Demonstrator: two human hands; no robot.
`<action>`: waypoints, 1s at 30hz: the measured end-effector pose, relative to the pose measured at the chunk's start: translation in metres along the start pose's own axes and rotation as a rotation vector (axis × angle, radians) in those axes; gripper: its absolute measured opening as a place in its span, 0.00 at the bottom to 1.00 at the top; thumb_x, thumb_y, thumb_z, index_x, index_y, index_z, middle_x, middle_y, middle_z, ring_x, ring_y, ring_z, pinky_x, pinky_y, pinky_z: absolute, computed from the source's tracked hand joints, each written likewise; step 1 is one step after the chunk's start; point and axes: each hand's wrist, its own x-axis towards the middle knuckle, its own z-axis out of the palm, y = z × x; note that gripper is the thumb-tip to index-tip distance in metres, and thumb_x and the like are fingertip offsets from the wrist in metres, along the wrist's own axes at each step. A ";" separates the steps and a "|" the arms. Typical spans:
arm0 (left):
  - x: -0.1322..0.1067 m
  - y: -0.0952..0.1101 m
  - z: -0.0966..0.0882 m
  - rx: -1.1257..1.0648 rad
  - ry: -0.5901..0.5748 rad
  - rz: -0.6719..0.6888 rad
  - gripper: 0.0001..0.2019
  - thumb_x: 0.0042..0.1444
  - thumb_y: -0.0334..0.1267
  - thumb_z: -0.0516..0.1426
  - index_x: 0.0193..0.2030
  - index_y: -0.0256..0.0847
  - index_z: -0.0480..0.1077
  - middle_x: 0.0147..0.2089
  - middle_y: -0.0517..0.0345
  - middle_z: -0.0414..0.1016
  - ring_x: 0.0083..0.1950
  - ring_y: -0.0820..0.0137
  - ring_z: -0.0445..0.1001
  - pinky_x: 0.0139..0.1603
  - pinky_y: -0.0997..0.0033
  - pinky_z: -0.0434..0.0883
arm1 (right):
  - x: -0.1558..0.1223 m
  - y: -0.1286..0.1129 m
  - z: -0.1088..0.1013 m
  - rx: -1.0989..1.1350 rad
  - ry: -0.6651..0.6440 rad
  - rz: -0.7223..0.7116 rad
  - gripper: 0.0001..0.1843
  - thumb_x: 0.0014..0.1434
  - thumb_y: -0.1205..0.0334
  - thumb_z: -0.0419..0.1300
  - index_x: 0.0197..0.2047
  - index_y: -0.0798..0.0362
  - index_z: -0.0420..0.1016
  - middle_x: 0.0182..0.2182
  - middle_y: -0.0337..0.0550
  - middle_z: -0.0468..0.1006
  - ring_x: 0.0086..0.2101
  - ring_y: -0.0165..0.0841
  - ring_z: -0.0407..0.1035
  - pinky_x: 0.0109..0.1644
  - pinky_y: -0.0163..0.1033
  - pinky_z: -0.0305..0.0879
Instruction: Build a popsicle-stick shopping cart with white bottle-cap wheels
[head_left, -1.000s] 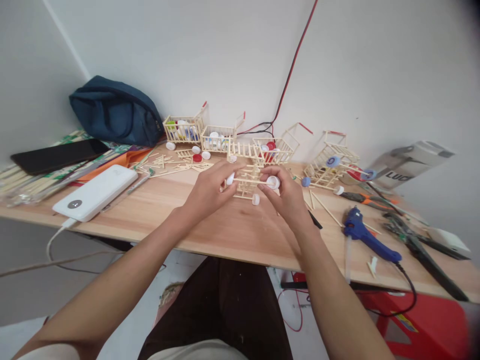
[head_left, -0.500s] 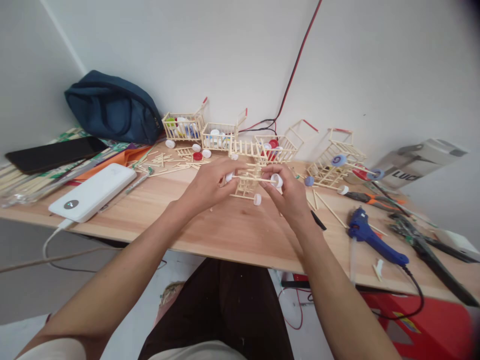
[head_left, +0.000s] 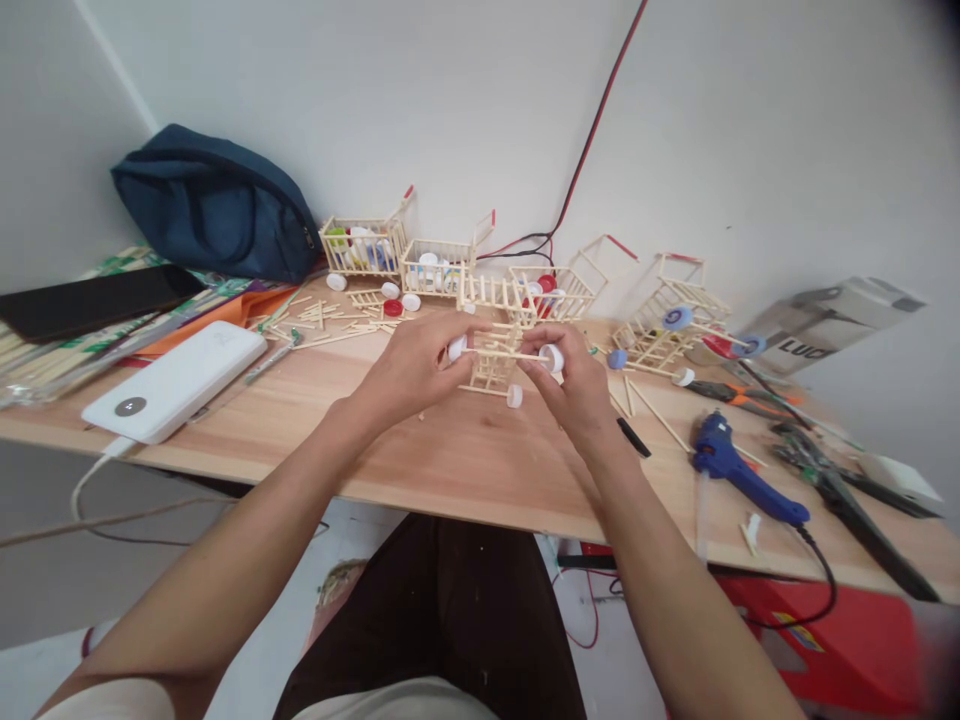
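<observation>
Both hands meet over the middle of the wooden table (head_left: 450, 460). My left hand (head_left: 416, 365) pinches a white bottle cap (head_left: 456, 348) at one end of a thin wooden stick. My right hand (head_left: 574, 385) pinches the white cap (head_left: 553, 358) at the stick's other end. The stick with its two caps lies across a small cart of wooden sticks (head_left: 491, 368), which stands on the table between the hands. Another white cap (head_left: 514, 396) sits at the cart's near lower corner.
Several finished stick carts (head_left: 439, 268) with caps line the wall, and one more stick cart (head_left: 667, 315) lies tipped at right. A blue glue gun (head_left: 731, 465), pliers (head_left: 739, 395) and a black tool (head_left: 847, 500) lie right. A white power bank (head_left: 176, 380), phone (head_left: 90, 305) and blue bag (head_left: 210, 205) lie left.
The two hands have drawn the stick with its caps a little upward against the cart. The camera has tilted slightly, shifting the table's things outward.
</observation>
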 end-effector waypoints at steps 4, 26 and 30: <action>-0.004 -0.001 0.002 0.021 0.044 -0.030 0.16 0.56 0.31 0.55 0.51 0.40 0.75 0.47 0.54 0.80 0.42 0.68 0.76 0.46 0.69 0.71 | 0.001 -0.002 0.001 -0.012 0.011 -0.018 0.13 0.64 0.48 0.58 0.46 0.46 0.68 0.39 0.42 0.76 0.42 0.38 0.72 0.48 0.45 0.69; -0.003 -0.003 0.003 0.004 0.071 0.031 0.17 0.56 0.29 0.55 0.52 0.39 0.74 0.45 0.55 0.80 0.43 0.67 0.75 0.48 0.68 0.70 | -0.002 -0.004 0.003 -0.063 0.063 -0.108 0.09 0.64 0.56 0.59 0.46 0.48 0.68 0.40 0.42 0.76 0.42 0.37 0.71 0.49 0.45 0.67; 0.000 -0.004 0.000 -0.017 0.007 0.075 0.19 0.56 0.28 0.53 0.53 0.40 0.74 0.46 0.55 0.79 0.42 0.69 0.74 0.48 0.69 0.69 | -0.002 -0.001 0.003 -0.068 0.063 -0.125 0.09 0.64 0.57 0.60 0.47 0.48 0.69 0.40 0.42 0.76 0.42 0.37 0.71 0.49 0.45 0.66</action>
